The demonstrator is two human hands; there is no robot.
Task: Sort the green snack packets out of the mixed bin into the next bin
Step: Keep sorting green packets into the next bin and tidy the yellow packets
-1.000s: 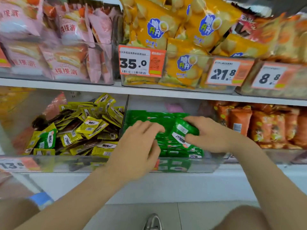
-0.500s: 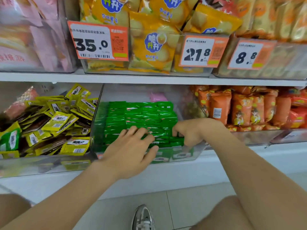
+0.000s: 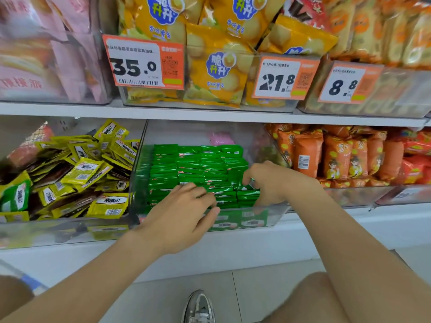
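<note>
Left hand (image 3: 184,213) lies flat on the green packets (image 3: 198,169) stacked in the middle bin (image 3: 233,130); right hand (image 3: 268,183) curls round a few, seemingly straightening rows. Next, probably: fetch the stray packet (image 3: 15,197) from the mixed bin (image 3: 35,231).

Left hand (image 3: 184,215): palm down, fingers nearly straight, bare forearm reaching in from the lower left. Right hand (image 3: 272,183): knuckles up, fingers curled round glossy green foil packets (image 3: 248,194), bare forearm entering from the lower right.
</note>
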